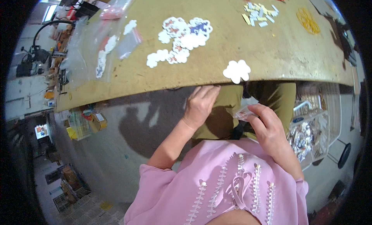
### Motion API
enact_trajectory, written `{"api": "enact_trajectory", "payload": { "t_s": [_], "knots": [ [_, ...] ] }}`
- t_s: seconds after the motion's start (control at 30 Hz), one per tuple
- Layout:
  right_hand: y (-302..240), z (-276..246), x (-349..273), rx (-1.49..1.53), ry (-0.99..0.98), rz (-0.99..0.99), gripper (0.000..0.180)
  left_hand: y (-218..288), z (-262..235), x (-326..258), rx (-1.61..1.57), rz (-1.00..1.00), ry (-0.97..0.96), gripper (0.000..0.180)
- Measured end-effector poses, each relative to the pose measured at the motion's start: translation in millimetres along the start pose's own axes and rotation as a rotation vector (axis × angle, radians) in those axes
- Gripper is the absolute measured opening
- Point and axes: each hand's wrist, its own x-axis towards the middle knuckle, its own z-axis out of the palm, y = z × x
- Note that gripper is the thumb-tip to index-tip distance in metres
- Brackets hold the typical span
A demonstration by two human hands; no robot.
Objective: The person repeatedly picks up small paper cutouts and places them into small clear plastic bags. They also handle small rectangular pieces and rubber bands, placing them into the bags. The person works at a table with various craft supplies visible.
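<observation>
Clear plastic forms the small crinkled packet in the right hand, pinched between thumb and fingers at one end, seemingly so the rest is uncovered above the olive-green trousers. The left hand has its fingers close together at the edge of the tan tabletop; whether they hold anything, I cannot tell. A white, cloud-shaped card lies at that edge, probably for easy reach, apart from the cluster of white scalloped cards.

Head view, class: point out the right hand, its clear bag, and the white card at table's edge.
Right hand [269, 127]: head view, back.
Clear bag [243, 114]: head view, middle.
White card [236, 71]: head view, centre.
</observation>
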Motion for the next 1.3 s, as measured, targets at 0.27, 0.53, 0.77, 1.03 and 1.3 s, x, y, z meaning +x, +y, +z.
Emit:
{"api": "enact_trajectory", "payload": {
  "t_s": [0.27, 0.53, 0.77, 1.03, 1.3],
  "knots": [
    [9.5, -1.2, 4.9, -0.035, 0.049, 0.006, 0.023, -2.0, -91.6, 85.7, 0.314, 0.192, 0.195, 0.014],
    [17.7, 4.7, 1.0, -0.080, 0.063, -0.007, 0.024, -126.0, -83.6, 227.2, 0.174, -0.055, 0.110, 0.030],
    [23.0, -5.9, -1.9, -0.022, 0.103, 0.065, 0.021, -222.6, -39.8, 299.7, 0.478, -0.145, -0.044, 0.032],
    [35.1, -31.2, 11.4, 0.034, 0.172, 0.127, 0.020, -9.4, -58.9, 231.9, -0.700, -0.412, -0.317, 0.017],
    [36.8, -37.0, 16.6, 0.100, 0.202, 0.110, 0.022, 81.9, -51.4, 167.7, -0.468, 0.242, -0.531, 0.022]
  ]
}}
